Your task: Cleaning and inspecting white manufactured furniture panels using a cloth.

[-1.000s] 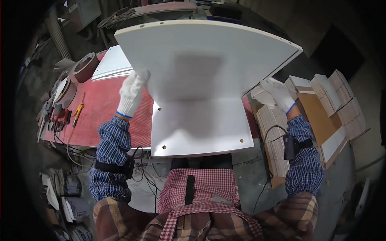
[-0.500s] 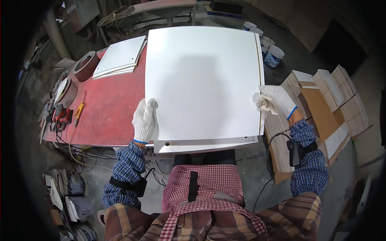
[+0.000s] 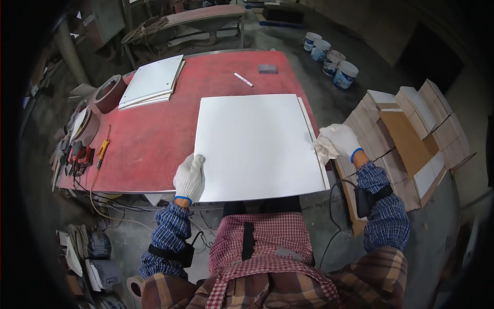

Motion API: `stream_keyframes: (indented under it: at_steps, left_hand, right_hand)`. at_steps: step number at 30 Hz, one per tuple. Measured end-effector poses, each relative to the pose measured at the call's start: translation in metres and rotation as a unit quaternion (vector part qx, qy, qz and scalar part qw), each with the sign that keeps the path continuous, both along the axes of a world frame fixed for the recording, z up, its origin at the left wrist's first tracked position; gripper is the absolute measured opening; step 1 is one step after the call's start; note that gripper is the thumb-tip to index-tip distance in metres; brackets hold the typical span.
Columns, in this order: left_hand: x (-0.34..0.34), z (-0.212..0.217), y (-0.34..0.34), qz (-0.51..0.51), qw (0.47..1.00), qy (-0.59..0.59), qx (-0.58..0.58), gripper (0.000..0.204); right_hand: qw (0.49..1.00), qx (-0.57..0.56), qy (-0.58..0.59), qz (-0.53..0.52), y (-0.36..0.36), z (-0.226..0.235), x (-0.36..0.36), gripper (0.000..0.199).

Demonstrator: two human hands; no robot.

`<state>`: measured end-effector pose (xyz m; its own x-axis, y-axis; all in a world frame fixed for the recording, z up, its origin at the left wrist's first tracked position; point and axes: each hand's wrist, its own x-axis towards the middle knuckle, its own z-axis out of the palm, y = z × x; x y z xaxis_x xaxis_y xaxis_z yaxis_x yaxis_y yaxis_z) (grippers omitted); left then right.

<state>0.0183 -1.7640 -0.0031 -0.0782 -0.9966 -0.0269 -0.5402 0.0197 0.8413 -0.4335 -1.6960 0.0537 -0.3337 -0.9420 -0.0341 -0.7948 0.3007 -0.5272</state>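
A large white panel [image 3: 252,147] lies low over the near edge of the red table, with a narrow brown line running along its right side. Gloved in white, my left hand [image 3: 189,176] is closed on the panel's left edge near the front corner. My right hand [image 3: 340,140], also gloved, clutches a crumpled off-white cloth [image 3: 325,149] against the right edge. The fingertips of both hands are partly hidden. Whether another board lies under the panel is hard to make out.
The red table [image 3: 154,144] carries a stack of white boards [image 3: 153,82], a marker [image 3: 243,80], a grey block [image 3: 267,69], a yellow air gun [image 3: 103,149] and a red sander [image 3: 78,153]. Stacked panels [image 3: 406,139] stand at right; several buckets [image 3: 345,75] sit beyond.
The panel has come down and toward me, uncovering the marker and grey block behind it. Both hands have stayed at its sides, the cloth still in my right hand.
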Motion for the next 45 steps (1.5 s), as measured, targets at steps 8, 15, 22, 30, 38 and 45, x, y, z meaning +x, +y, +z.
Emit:
stream_keyframes:
  at_steps: [8,15,22,30,38,45]
  left_hand:
    - [0.012,0.018,-0.001,0.000,0.988,-0.149,-0.038,0.049]
    - [0.014,0.000,0.025,0.012,0.980,-0.095,-0.171,0.056]
    - [0.017,-0.048,0.023,-0.068,0.984,0.140,-0.083,0.052]
    - [0.028,-0.041,0.025,-0.091,0.967,0.236,-0.004,0.064]
    - [0.049,-0.029,0.071,-0.149,0.983,0.077,0.072,0.108]
    - [0.042,-0.061,0.074,-0.106,0.986,0.124,0.013,0.109]
  right_hand:
    - [0.973,-0.213,0.056,0.064,-0.003,0.073,0.089,0.037]
    - [0.970,-0.093,0.165,0.150,-0.032,-0.021,0.071,0.055]
    - [0.907,-0.176,0.200,0.325,0.006,-0.044,0.164,0.062]
    - [0.880,-0.067,-0.247,0.401,0.082,-0.023,0.254,0.039]
    - [0.985,-0.073,0.147,0.058,0.016,-0.038,0.110,0.062]
    - [0.933,-0.132,0.143,0.302,-0.023,-0.044,0.269,0.082]
